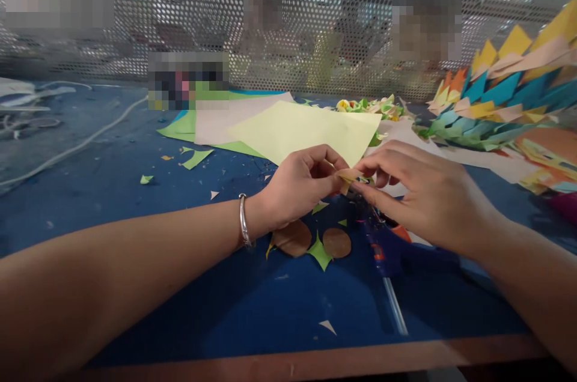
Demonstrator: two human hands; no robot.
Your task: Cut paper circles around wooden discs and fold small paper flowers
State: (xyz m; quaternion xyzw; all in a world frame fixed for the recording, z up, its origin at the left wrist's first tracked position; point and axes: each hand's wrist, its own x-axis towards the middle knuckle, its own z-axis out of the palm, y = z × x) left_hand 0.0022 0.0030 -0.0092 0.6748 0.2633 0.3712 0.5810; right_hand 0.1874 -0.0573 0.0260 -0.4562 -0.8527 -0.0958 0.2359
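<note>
Between the fingertips of my left hand and my right hand is a small pale-yellow paper piece, curled or folded. Both hands pinch it above the table. A silver bangle circles my left wrist. Beneath my right hand lies a blue glue gun with an orange trigger and a clear glue stick sticking out behind; its nozzle is partly hidden by my fingers. Two brown paper discs and a green star-shaped scrap lie on the table below my left hand.
Pale-yellow paper tops a stack of coloured sheets. Small folded paper pieces are heaped behind. A layered paper construction rises at right. A white cord crosses the blue table at left. A perforated metal screen stands along the back.
</note>
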